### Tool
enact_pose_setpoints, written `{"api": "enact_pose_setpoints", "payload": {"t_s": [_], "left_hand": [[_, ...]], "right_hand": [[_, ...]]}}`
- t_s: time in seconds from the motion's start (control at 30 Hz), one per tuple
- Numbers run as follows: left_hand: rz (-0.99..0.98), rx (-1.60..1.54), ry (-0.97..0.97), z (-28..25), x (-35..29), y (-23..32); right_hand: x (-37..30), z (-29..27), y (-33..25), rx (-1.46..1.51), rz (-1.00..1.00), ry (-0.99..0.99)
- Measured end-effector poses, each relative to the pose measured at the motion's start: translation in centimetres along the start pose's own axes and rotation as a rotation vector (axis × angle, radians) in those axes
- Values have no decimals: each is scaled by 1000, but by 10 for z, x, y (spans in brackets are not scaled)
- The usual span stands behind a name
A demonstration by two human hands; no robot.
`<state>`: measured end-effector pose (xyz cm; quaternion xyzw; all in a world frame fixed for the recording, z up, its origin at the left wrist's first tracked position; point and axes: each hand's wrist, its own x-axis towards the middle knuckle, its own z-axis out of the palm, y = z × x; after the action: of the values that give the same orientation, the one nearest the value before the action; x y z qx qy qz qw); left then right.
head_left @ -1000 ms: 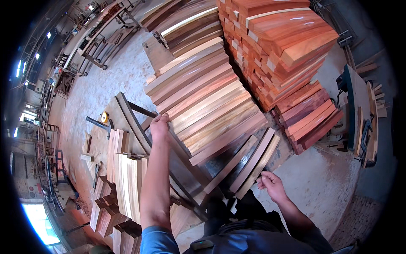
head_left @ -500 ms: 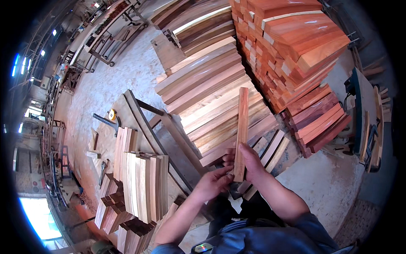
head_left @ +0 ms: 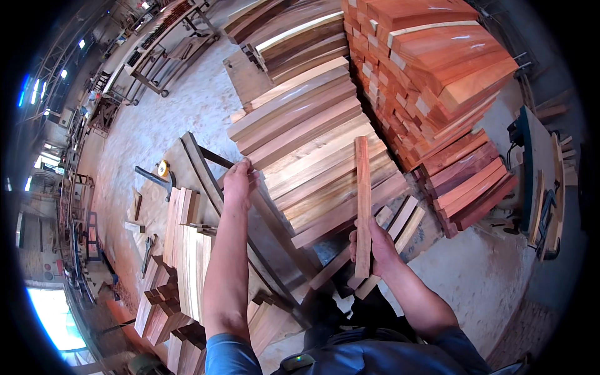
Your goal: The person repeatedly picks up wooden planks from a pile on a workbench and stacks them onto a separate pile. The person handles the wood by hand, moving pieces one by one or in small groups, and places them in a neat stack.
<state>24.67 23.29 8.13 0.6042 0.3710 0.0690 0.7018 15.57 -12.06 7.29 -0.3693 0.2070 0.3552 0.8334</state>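
Note:
My right hand [head_left: 374, 246] grips the lower end of a long narrow wooden strip [head_left: 362, 187], which it holds upright in front of me. My left hand [head_left: 238, 180] reaches forward and rests on the near end of a big stack of pale and reddish boards [head_left: 312, 144]; whether its fingers close on a board is unclear. Between my arms lies a dark curved wooden frame piece [head_left: 269, 250]. Short strips [head_left: 403, 219] lie on the floor just right of my right hand.
A tall pile of red timber blocks [head_left: 437, 69] stands at the upper right, a green machine [head_left: 531, 169] beside it. Upright short pale boards [head_left: 187, 256] are at my left. A yellow tape measure [head_left: 163, 167] lies on the concrete floor. Metal racks [head_left: 156, 56] stand far left.
My left hand has left the strip and reached forward to the board stack. My right hand alone now holds the strip upright, which it raised from the floor a second ago.

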Motion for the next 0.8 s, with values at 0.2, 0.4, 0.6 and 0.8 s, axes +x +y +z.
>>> {"api": "enact_pose_setpoints", "payload": {"t_s": [0.2, 0.4, 0.6, 0.8], "left_hand": [[20, 44, -13, -1, 0, -8], [-255, -129, -54, 4, -54, -24], [-370, -248, -158, 4, -91, -46], [-357, -221, -184, 4, -102, -50]], "right_hand": [[3, -7, 1, 14, 34, 8], [5, -7, 3, 40, 59, -9], [8, -5, 8, 4, 12, 11], [4, 0, 6, -10, 3, 39]]}}
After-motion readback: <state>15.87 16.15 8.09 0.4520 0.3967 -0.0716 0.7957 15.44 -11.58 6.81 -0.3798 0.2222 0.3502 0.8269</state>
